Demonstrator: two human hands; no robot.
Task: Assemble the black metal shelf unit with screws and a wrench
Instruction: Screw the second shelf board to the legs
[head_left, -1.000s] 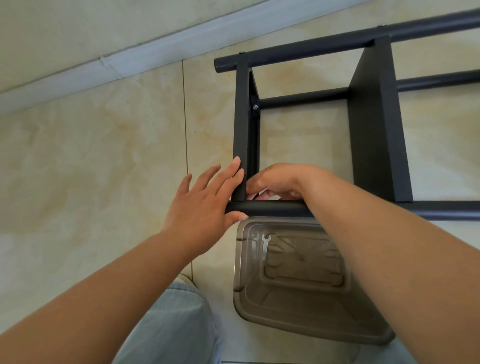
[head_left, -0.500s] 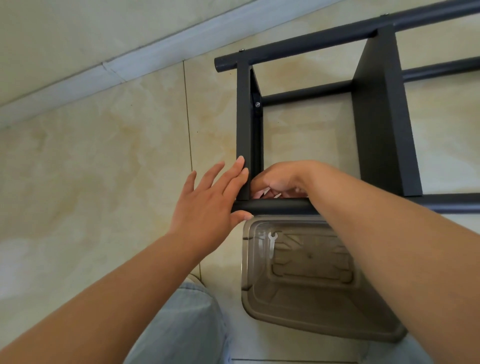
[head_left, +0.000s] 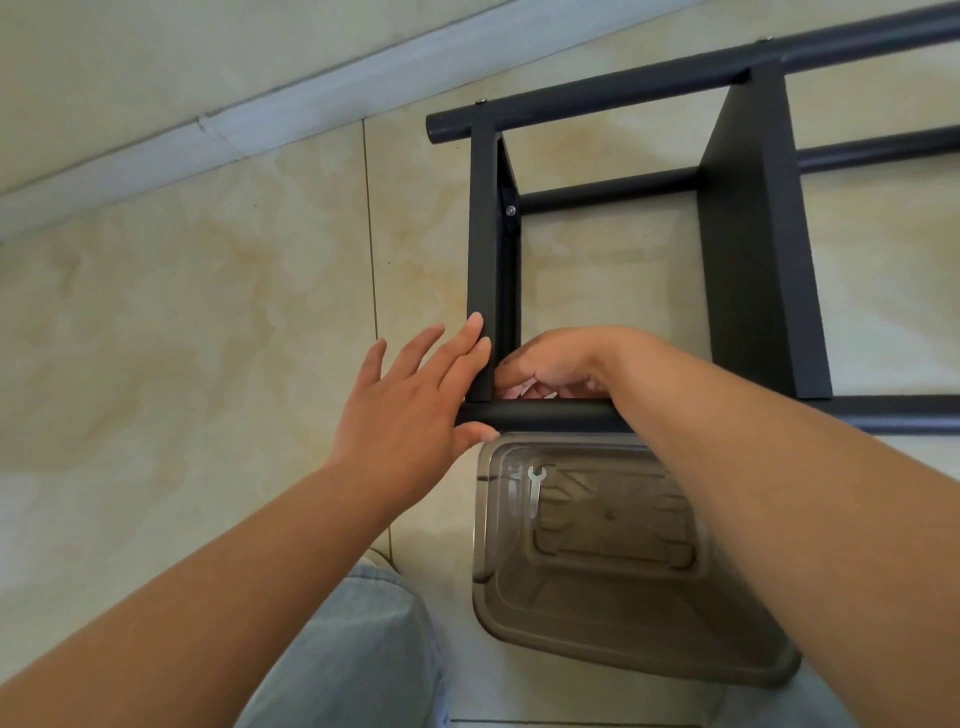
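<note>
Since the earlier frame the hands are hardly shifting at all; the view is only sliding a little, so the black shelf unit and the bin are sitting slightly further right and lower in the picture. The shelf unit is lying on its side on the tiled floor, its round tubes running across the view and its flat panels standing between them. The left hand is lying open, its straight fingers pressing against the outer face of the end panel and its thumb tucking under the near tube. The right hand is reaching over that tube into the inner corner where panel and tube are meeting; its fingers are curling there, but whether they are pinching anything I cannot tell. A screw head is showing at the far joint of the end panel. Just below the near tube a clear plastic bin is resting on the floor, with a small silver wrench lying inside it near the upper left corner. A knee in light denim is showing at the bottom.
</note>
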